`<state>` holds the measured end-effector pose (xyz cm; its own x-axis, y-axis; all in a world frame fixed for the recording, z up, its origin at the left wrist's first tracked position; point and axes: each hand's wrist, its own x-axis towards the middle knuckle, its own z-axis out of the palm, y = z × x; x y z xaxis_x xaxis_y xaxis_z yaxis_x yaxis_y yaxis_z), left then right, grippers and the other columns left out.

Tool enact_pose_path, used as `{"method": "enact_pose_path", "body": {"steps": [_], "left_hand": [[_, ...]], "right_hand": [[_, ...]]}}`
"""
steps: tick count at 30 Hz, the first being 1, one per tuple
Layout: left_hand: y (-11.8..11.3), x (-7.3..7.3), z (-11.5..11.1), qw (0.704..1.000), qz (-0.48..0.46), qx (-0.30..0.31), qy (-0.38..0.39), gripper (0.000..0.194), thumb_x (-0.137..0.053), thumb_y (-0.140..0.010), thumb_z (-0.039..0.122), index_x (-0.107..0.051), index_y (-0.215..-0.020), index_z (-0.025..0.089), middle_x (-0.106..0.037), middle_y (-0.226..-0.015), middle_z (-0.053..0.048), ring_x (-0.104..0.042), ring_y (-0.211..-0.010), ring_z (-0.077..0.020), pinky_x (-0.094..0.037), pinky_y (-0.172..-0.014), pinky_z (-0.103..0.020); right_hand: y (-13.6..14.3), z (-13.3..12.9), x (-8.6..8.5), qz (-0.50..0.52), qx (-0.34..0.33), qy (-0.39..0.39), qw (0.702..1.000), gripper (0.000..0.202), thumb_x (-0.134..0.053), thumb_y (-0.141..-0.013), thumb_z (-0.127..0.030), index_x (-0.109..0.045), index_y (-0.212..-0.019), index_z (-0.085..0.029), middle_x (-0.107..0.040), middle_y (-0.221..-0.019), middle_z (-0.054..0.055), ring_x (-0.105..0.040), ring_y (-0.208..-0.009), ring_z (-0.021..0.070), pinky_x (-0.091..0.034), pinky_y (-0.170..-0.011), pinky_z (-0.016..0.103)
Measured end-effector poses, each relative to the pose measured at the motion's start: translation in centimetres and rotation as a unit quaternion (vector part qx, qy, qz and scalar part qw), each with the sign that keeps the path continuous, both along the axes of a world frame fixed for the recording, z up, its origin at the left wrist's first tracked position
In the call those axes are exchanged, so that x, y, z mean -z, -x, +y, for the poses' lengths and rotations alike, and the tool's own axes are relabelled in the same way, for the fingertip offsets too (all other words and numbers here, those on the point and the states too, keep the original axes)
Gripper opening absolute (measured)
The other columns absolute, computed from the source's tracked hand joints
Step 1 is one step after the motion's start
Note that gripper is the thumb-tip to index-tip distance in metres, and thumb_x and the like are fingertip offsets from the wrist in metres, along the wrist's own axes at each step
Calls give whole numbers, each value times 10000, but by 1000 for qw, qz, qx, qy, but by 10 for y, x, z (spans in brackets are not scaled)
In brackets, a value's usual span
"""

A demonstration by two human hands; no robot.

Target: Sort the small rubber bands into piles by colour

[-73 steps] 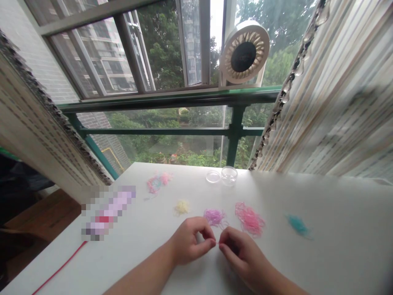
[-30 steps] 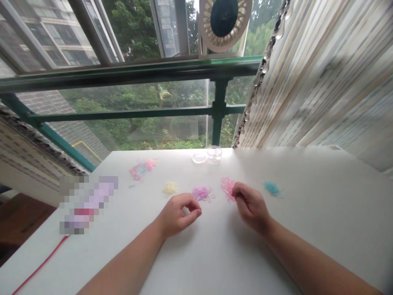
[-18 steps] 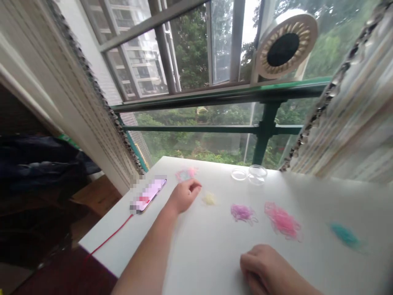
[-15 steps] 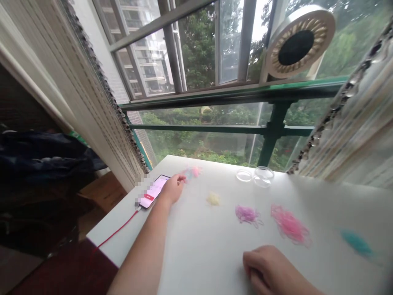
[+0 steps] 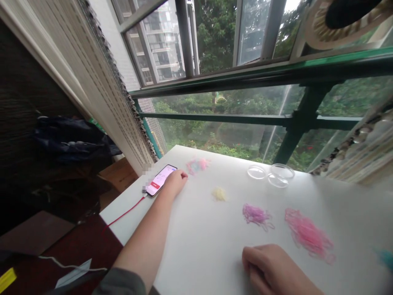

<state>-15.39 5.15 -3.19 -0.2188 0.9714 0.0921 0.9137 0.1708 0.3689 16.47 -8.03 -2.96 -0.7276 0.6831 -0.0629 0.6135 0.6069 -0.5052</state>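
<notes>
My left hand (image 5: 177,182) is at the far left of the table beside a lit phone (image 5: 161,180), its fingers curled together. Just beyond its fingertips lies a loose pile of mixed pink and blue loops (image 5: 198,165), which look like small rubber bands. Low in the view my right hand (image 5: 270,264) rests on the table in a loose fist; the inside of both hands is hidden. Separate piles lie between and beyond the hands: pale yellow (image 5: 219,194), purple (image 5: 256,215) and pink (image 5: 308,233). A teal pile (image 5: 385,258) is cut off at the right edge.
Clear round dishes or lids (image 5: 281,174) stand at the back of the white table (image 5: 202,246). A red cable (image 5: 125,213) runs from the phone over the left edge. A green railing (image 5: 215,118) and window lie behind, and a curtain (image 5: 101,82) hangs at left.
The view has turned, so the table's right side slides out of the picture. My left hand has drawn back slightly from the mixed pile. My right hand stays in its fist.
</notes>
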Motion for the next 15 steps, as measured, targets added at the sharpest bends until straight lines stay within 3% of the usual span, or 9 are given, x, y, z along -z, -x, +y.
{"method": "enact_pose_path", "body": {"steps": [15], "left_hand": [[-8, -5, -1, 999, -21, -12, -23, 173, -471, -817, 229, -599, -921, 180, -671, -921, -70, -605, -856, -195, -441, -743, -276]], "right_hand": [[-4, 4, 5, 61, 12, 24, 998, 204, -443, -597, -36, -556, -647, -198, -578, -572, -20, -485, -514, 105, -274, -498, 203]]}}
